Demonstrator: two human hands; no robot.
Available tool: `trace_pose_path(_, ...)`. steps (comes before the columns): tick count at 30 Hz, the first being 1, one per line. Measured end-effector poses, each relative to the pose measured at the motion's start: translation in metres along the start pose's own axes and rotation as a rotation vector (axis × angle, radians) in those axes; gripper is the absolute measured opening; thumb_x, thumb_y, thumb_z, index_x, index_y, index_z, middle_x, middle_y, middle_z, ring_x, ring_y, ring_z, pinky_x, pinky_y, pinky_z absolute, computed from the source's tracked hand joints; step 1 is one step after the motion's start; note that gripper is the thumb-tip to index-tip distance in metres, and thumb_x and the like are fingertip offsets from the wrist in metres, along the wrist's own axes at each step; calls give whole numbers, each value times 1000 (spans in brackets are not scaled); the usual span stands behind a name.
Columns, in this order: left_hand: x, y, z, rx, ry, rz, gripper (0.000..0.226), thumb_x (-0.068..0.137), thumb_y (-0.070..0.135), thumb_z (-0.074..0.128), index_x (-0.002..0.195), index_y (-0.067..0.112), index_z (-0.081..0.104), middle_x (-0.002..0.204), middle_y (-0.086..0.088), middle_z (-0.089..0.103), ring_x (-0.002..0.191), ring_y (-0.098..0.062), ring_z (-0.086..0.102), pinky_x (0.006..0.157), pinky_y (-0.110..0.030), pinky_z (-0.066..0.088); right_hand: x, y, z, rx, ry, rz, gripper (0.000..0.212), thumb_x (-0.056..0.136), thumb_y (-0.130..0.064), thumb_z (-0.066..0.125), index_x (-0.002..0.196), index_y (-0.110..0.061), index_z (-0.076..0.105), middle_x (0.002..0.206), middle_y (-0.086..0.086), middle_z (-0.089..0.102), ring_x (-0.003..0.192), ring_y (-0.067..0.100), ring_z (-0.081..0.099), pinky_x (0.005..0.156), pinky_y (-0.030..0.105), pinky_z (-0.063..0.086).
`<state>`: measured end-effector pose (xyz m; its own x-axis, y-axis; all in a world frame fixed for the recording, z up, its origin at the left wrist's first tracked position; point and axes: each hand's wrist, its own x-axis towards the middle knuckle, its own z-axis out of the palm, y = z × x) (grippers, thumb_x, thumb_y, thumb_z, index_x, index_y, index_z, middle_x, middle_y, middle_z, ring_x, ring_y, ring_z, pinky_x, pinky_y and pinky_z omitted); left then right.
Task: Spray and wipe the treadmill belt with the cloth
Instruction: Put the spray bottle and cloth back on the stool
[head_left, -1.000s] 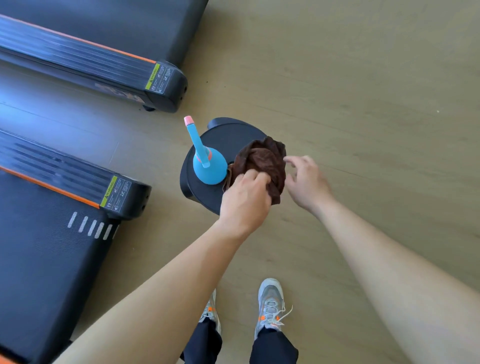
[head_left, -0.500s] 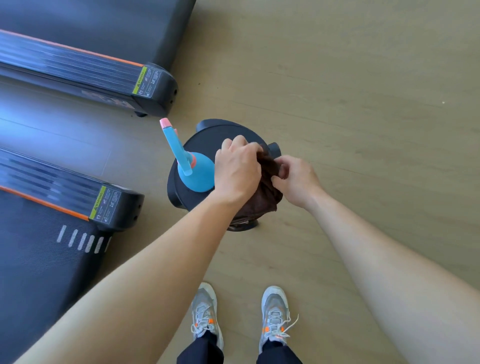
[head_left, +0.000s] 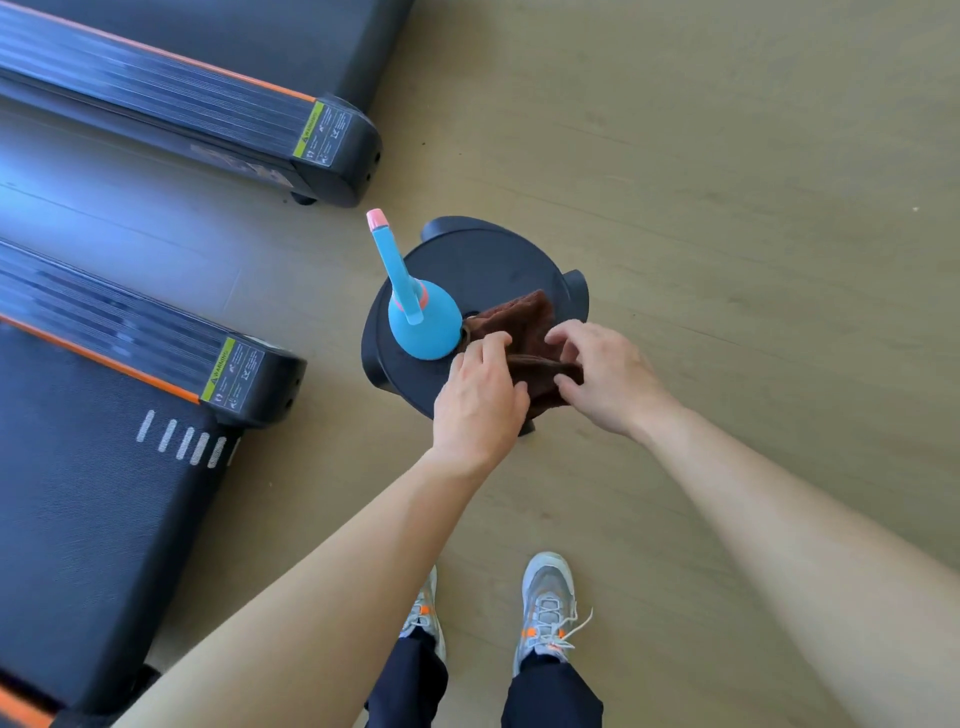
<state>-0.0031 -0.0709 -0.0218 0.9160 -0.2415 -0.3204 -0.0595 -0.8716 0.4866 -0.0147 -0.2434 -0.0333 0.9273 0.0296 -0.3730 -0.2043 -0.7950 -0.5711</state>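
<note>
Now the dark brown folded terry cloth (head_left: 524, 322) is seen on the round black plastic stool (head_left: 483, 260), touching the blue pink-tipped spray bottle (head_left: 423, 327). Its near edge is pinched by the left hand (head_left: 478, 400) and the right hand (head_left: 605, 382), fingers curled round it; the black treadmill belt (head_left: 78, 493) lies apart, leftward

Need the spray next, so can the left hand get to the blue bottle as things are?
Probably yes: the left hand holds the brown cloth right beside the blue bottle, with nothing between them.
</note>
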Motion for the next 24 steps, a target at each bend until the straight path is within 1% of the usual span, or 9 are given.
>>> trace_pose_path(2,12,3,5,22,-52,-12,47,101,25,64,145,21,47,136,-1,62,123,-20,59,103,-39,56,7,1,0,-65,-24,7,21,90,-18,66,110,-25,65,96,-5,53,100,21,53,81,32,42)
trace_pose_path(5,17,5,0,60,-76,41,24,104,23,60,128,22,64,119,-1,65,105,-16,61,91,-33,59,7,2,-1,-107,15,-40,7,89,-18,66,94,-23,67,96,-5,52,98,21,51,78,33,41)
trace_pose_path(8,0,-2,-13,91,59,200,15,102,22,62,111,19,74,107,-1,62,96,-20,59,77,-35,59,-7,-3,-1,-106,101,-163,5,86,-17,67,88,-20,64,100,-4,59,93,21,50,75,37,47)
trace_pose_path(11,-27,-24,-12,269,63,312,11,96,20,69,103,21,77,106,-1,59,89,-23,54,61,-39,58,-22,-7,1,-208,-85,-242,8,87,-22,66,95,-22,65,99,-2,64,96,25,57,75,40,52)
trace_pose_path(13,-36,-37,-6,329,-72,280,20,99,25,64,113,26,78,117,2,60,97,-22,54,66,-39,58,-21,-8,-4,-184,-207,-191,18,90,-27,63,106,-27,69,104,-5,69,101,22,61,81,37,52)
trace_pose_path(17,-34,-37,-4,226,-134,147,31,104,42,53,127,31,71,127,9,59,109,-17,54,80,-37,59,18,-17,-22,-52,42,-146,30,97,-22,57,125,-26,68,111,-1,63,101,21,59,86,36,50)
trace_pose_path(19,-30,-32,-3,163,-114,90,30,105,40,53,128,30,69,123,7,62,108,-16,56,81,-37,60,43,-28,-26,-160,7,-154,38,98,-31,60,135,-29,59,120,1,50,110,23,50,92,40,48)
trace_pose_path(22,-27,-28,-2,97,-69,2,26,105,35,54,125,27,68,117,5,64,102,-15,62,78,-32,59,68,-40,-21,-358,-171,-126,21,98,-40,63,117,-31,65,121,-1,48,118,25,43,93,46,48)
trace_pose_path(24,-25,-25,-2,42,-40,-88,27,105,32,53,129,24,63,119,4,63,95,-13,60,71,-26,48,74,-42,-19,-273,-116,-128,6,100,-34,59,102,-28,62,110,-4,56,111,24,49,88,45,48)
